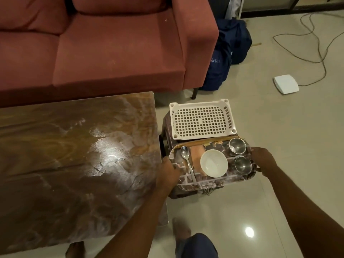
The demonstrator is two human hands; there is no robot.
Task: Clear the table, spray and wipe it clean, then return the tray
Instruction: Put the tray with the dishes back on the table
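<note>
A patterned tray (210, 184) rests on a small dark stool to the right of the table. It carries a white bowl (214, 163), a metal spoon (187, 161), two steel cups (237, 145) (243, 165) and an orange cloth (197, 151). My left hand (168, 173) grips the tray's left edge. My right hand (263, 158) grips its right edge. The brown marbled table (74, 164) on the left shows wet, streaky smears and bears nothing.
A white perforated plastic basket (202, 119) sits on the stool just behind the tray. A red sofa (111, 43) stands behind the table. Dark blue bags (223, 58), a white box (286, 84) and cables lie on the tiled floor.
</note>
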